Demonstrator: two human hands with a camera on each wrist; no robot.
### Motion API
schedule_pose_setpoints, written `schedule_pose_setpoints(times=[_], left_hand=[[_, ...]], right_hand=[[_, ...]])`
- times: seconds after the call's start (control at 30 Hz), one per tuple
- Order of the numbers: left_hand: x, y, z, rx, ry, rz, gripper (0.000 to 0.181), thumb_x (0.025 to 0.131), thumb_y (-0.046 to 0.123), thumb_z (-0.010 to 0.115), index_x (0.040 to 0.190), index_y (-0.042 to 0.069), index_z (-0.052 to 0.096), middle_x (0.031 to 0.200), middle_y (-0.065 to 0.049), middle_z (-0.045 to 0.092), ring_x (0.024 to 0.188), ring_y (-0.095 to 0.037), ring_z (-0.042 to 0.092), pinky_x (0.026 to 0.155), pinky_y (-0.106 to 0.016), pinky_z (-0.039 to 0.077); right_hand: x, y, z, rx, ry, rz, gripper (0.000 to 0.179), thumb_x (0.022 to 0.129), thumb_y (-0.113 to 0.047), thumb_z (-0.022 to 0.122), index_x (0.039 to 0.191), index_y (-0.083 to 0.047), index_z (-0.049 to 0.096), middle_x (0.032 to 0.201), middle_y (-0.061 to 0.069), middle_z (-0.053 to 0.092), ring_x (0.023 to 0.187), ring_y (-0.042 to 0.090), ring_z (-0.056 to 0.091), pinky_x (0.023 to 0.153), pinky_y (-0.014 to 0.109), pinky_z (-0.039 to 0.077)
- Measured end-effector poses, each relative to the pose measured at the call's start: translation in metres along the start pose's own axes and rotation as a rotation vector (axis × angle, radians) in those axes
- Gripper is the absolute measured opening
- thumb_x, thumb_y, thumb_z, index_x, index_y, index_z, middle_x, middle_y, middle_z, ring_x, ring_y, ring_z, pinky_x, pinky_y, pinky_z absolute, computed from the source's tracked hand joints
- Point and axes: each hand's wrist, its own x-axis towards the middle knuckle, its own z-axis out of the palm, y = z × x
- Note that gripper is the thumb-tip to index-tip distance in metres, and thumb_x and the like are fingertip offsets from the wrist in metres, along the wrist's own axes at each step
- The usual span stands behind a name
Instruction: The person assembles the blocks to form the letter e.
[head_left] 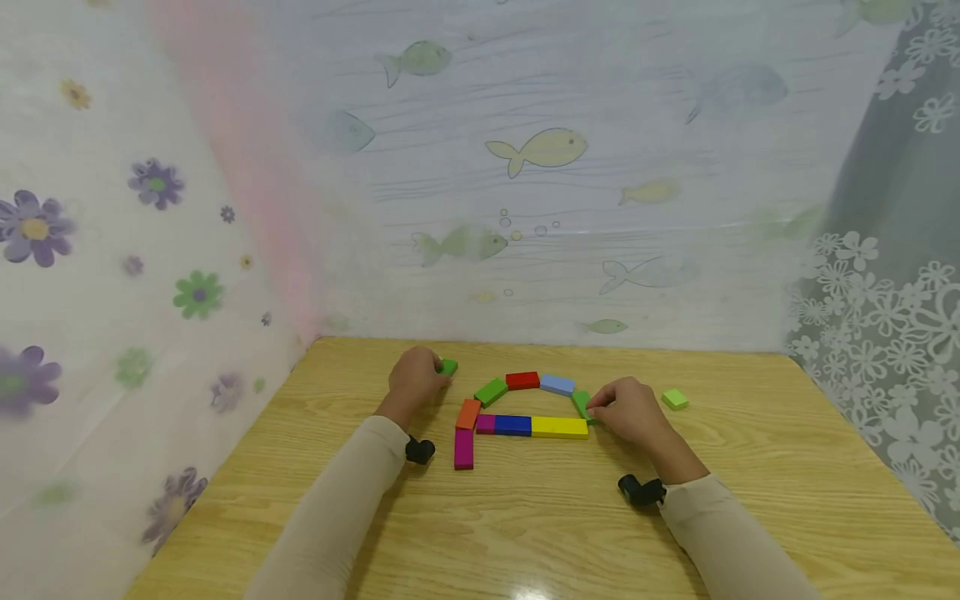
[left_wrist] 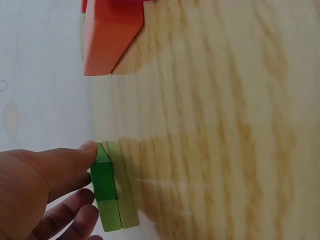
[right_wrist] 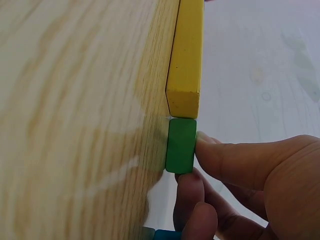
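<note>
Left to right, the arc of blocks [head_left: 522, 381] runs magenta, orange, green, red, light blue, green; the straight row [head_left: 513, 426], magenta, dark blue, yellow. The tan table [head_left: 525, 517] is wood-grained, the pale far backdrop [head_left: 540, 92] fish-patterned.

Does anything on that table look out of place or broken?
Nothing looks broken or spilled. The lime block stands out: it lies off to the right, apart from the arch of blocks, so it looks like a stray.

A fish-printed backdrop [head_left: 540, 192] rises behind the wood-grain table [head_left: 525, 517], with flowered panels [head_left: 142, 317] either side.
</note>
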Motion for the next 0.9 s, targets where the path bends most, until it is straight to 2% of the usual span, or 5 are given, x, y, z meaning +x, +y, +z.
schedule_pose_setpoints(times=[0.27, 0.47, 0.6, 0.73, 0.9], left_hand=[[0.002, 0.001, 0.001, 0.072, -0.016, -0.002, 0.023, 0.090, 0.030, 0.082, 0.109, 0.016, 0.083, 0.114, -0.002, 0.075, 0.099, -0.020, 0.068, 0.077, -0.038, 0.058], [0.000, 0.005, 0.001, 0.194, -0.052, 0.027, 0.015, 0.094, 0.026, 0.076, 0.104, 0.020, 0.084, 0.113, -0.002, 0.073, 0.096, -0.021, 0.068, 0.072, -0.038, 0.059], [-0.004, 0.008, 0.000, 0.237, -0.074, 0.031, 0.011, 0.095, 0.023, 0.073, 0.093, 0.021, 0.083, 0.107, -0.001, 0.069, 0.089, -0.019, 0.063, 0.068, -0.036, 0.057], [-0.008, 0.010, -0.003, 0.274, -0.086, 0.062, 0.017, 0.097, 0.023, 0.072, 0.081, 0.022, 0.079, 0.096, -0.002, 0.065, 0.081, -0.018, 0.058, 0.064, -0.034, 0.052], [-0.015, 0.009, -0.005, 0.348, -0.098, 0.131, 0.010, 0.098, 0.023, 0.072, 0.097, 0.022, 0.082, 0.108, -0.004, 0.064, 0.087, -0.018, 0.057, 0.071, -0.036, 0.055]], right_hand=[[0.002, 0.001, 0.001, 0.001, -0.001, 0.005, 0.007, 0.094, -0.015, 0.075, 0.095, -0.012, 0.082, 0.098, 0.004, 0.076, 0.093, 0.024, 0.068, 0.078, 0.040, 0.057], [0.003, 0.003, 0.001, -0.007, -0.002, 0.001, 0.008, 0.094, -0.015, 0.075, 0.095, -0.013, 0.082, 0.098, 0.004, 0.076, 0.091, 0.023, 0.067, 0.077, 0.039, 0.057], [0.003, 0.004, 0.001, -0.007, -0.009, 0.005, 0.008, 0.094, -0.016, 0.075, 0.096, -0.012, 0.082, 0.099, 0.005, 0.076, 0.090, 0.023, 0.067, 0.076, 0.039, 0.057], [0.002, 0.003, 0.000, -0.006, -0.008, 0.007, 0.008, 0.094, -0.015, 0.075, 0.096, -0.012, 0.082, 0.099, 0.005, 0.076, 0.090, 0.023, 0.068, 0.077, 0.040, 0.057], [0.002, 0.003, 0.001, -0.005, -0.006, 0.012, 0.007, 0.094, -0.015, 0.075, 0.095, -0.013, 0.082, 0.099, 0.004, 0.076, 0.092, 0.023, 0.068, 0.079, 0.040, 0.057]])
